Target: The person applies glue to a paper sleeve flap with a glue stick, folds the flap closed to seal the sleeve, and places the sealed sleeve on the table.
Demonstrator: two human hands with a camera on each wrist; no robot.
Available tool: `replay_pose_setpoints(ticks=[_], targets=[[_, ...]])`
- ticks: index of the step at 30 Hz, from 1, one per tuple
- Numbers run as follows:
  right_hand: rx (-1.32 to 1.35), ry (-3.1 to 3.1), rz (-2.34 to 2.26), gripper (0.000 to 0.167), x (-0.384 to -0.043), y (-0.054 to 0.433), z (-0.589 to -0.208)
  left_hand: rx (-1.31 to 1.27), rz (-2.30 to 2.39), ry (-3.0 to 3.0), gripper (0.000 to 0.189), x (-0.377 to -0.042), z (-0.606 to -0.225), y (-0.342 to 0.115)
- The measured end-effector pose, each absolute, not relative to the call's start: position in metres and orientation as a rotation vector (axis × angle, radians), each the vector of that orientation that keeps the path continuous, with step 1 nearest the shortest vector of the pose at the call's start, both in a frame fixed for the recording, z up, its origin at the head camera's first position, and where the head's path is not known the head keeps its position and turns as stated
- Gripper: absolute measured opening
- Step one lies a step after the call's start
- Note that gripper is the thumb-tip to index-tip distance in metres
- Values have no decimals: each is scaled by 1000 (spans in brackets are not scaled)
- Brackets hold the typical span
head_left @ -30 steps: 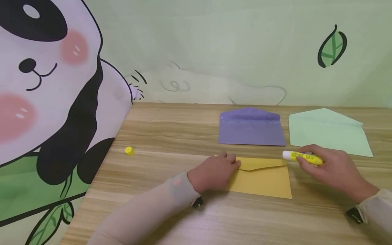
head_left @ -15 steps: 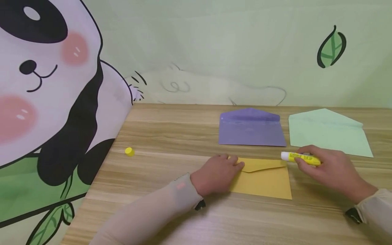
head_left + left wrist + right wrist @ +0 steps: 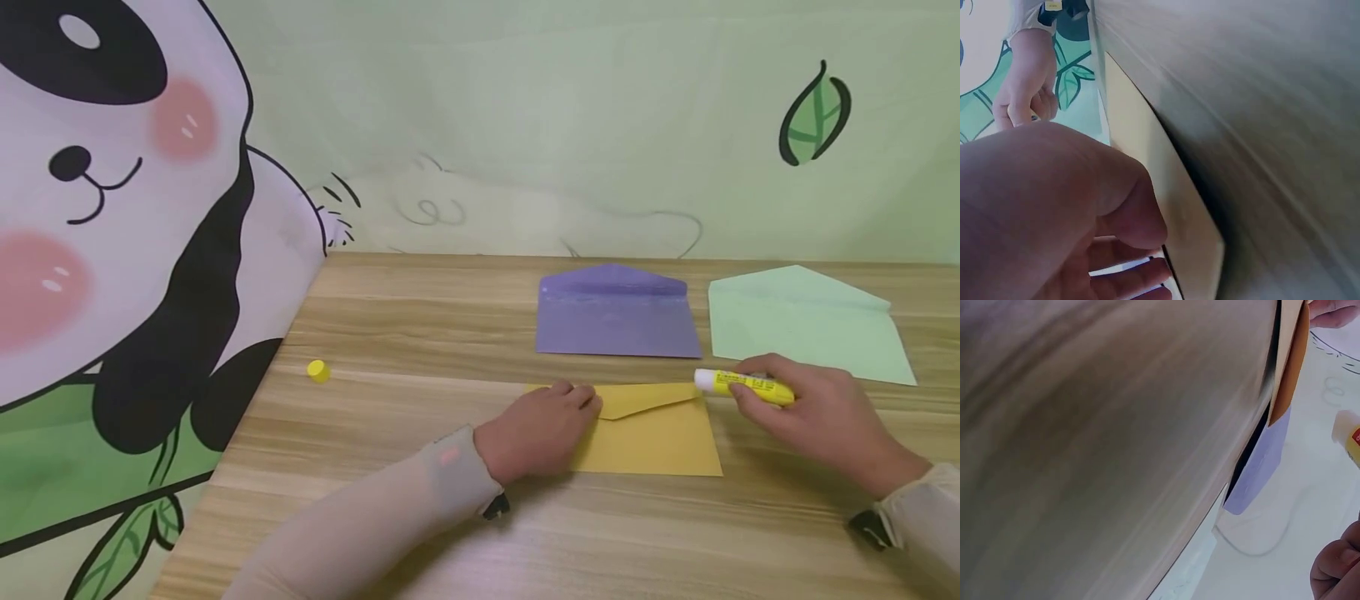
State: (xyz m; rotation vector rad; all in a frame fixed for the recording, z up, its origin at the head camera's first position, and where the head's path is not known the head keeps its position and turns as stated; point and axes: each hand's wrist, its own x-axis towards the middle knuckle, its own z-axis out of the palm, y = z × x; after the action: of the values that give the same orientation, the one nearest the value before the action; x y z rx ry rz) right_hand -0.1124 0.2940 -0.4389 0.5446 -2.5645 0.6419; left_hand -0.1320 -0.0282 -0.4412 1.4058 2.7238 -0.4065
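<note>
My left hand (image 3: 538, 433) rests on the left part of a yellow envelope (image 3: 652, 442), covering that end. The envelope's flap (image 3: 645, 400) is folded down over its body and slightly lifted. In the left wrist view, the thumb (image 3: 1141, 219) lies against the paper. My right hand (image 3: 832, 421) holds a yellow glue stick (image 3: 761, 387) with its white end pointing left, over the envelope's upper right corner. In the right wrist view the white tip (image 3: 1346, 425) shows apart from the envelope (image 3: 1285, 369), whose flap edge stands up. A small yellow cap (image 3: 318, 371) lies far left on the table.
Behind the yellow envelope lie a purple envelope (image 3: 618, 325) and a pale green one (image 3: 802, 325), both with flaps raised. The wooden table (image 3: 420, 317) ends at a backdrop (image 3: 480, 125) printed with a panda, which also covers the left side.
My left hand has slid slightly right, and the yellow envelope has turned a little, its lower right corner shifting up and right. The glue stick has moved slightly left, then back right.
</note>
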Motion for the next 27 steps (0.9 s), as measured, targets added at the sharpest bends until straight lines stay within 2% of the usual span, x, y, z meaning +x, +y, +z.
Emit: replay_pose_setpoints(ticks=[6,11,27], targets=[[531,-2560,635,24,-113,294,-439,1356,-344,2686,54,-132,-444,-24],[563,-2540,641,26,-112,296,-443,1315,-304,2677,53,-131,-443,-23],[550,-2558,617,23,-111,298,-446,1332,-283,2623,62,-134,-440,-22]])
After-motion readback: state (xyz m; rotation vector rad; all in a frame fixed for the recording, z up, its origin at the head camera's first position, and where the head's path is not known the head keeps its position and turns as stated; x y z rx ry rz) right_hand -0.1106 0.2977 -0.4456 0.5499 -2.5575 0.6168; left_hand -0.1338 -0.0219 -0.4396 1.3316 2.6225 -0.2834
